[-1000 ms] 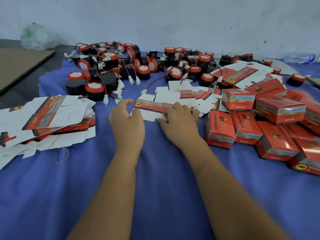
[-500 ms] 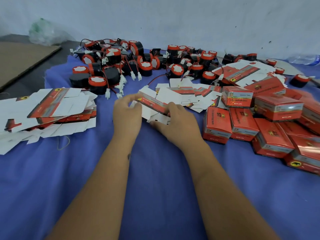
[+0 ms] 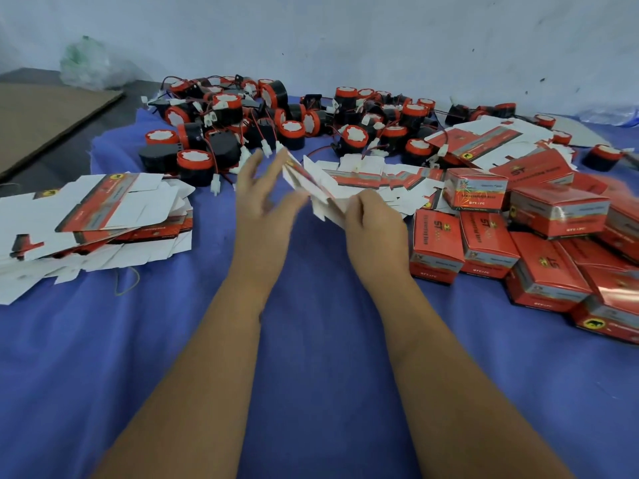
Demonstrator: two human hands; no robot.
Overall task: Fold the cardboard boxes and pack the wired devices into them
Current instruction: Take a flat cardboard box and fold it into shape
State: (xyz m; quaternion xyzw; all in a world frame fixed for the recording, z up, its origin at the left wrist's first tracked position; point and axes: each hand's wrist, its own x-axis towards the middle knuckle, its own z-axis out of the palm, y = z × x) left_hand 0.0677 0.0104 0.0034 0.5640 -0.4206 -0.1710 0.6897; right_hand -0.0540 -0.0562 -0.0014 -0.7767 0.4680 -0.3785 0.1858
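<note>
Blue cloth (image 3: 311, 340) covers the working surface from the lower edge of the frame up to the pale wall, and its whole lower half lies bare apart from the two forearms crossing it. At the far left, past the cloth's rumpled edge, a brown cardboard sheet (image 3: 45, 119) lies on the dark floor, with a crumpled plastic bag (image 3: 90, 67) against the wall behind it. At the left edge of the frame sits a stack of flat boxes (image 3: 100, 216), white with red printed bands, its corners fanned out unevenly and running off the frame. Above it, at upper centre, round black devices with red tops (image 3: 262, 126) are heaped together, their thin wires and white plugs trailing towards the hands. The left hand (image 3: 262, 202) is spread wide, fingers splayed and blurred, just beside or brushing the left end of a flat box (image 3: 311, 183) that is tilted up off the cloth; whether it grips that end I cannot tell. The right hand (image 3: 373, 229) is curled closed on the lower right corner of the same flat box. Behind it more loose flat boxes (image 3: 383, 181) are scattered on the cloth. To the right, folded red boxes (image 3: 518, 243) crowd together, touching and overlapping, out to the right edge of the frame. A clear strip of cloth remains between the two hands.
</note>
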